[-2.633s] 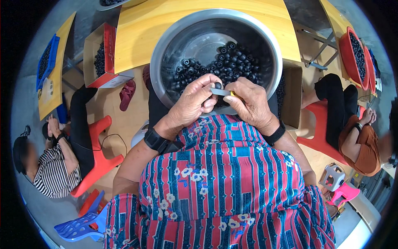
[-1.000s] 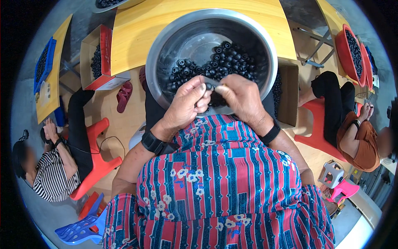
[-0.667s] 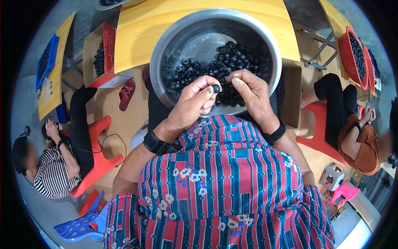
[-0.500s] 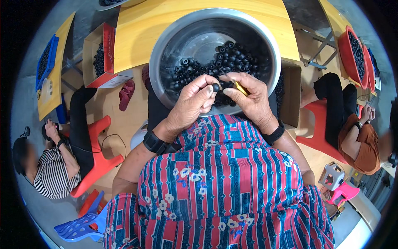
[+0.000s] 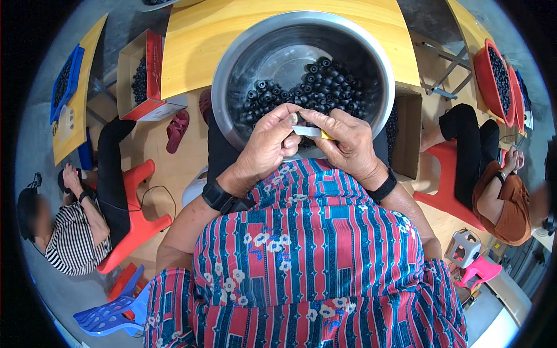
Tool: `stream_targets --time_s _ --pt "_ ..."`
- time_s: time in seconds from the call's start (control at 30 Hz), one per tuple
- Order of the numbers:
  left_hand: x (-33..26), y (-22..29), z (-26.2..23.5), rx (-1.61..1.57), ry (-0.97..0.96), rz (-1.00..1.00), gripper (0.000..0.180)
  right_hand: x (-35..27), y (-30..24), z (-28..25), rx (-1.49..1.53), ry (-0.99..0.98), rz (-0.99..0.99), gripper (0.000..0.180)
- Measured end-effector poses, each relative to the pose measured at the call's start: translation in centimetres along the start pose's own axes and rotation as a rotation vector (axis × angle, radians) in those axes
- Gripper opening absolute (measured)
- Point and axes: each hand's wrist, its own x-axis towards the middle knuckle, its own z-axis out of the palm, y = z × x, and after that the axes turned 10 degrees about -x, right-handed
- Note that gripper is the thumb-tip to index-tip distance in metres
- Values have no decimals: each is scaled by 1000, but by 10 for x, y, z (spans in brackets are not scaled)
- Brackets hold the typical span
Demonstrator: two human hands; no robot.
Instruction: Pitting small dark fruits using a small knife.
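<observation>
Steel bowl (image 5: 232, 75) heaped with small black rings (image 5: 325, 87), tilted toward the lap against a yellow table (image 5: 197, 35); left hand (image 5: 270, 145) curled, pinching one ring at the fingertips, right hand (image 5: 348, 145) closed on a short blade (image 5: 310, 131); likely slip toward the left thumb, or ring dropped back into the pile

Small pale blade (image 5: 307, 131) between both fingers (image 5: 290, 124)
</observation>
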Motion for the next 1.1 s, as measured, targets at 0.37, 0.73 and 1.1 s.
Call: stream_targets --time_s 0.37,0.73,1.1 --pt "19 2 -2 -14 -26 -8 18 4 18 -6 170 74 37 18" --pt "20 32 34 132 -242 -268 23 3 36 8 355 108 369 16" --pt "118 4 161 382 -223 -462 26 -2 52 52 47 -50 266 39"
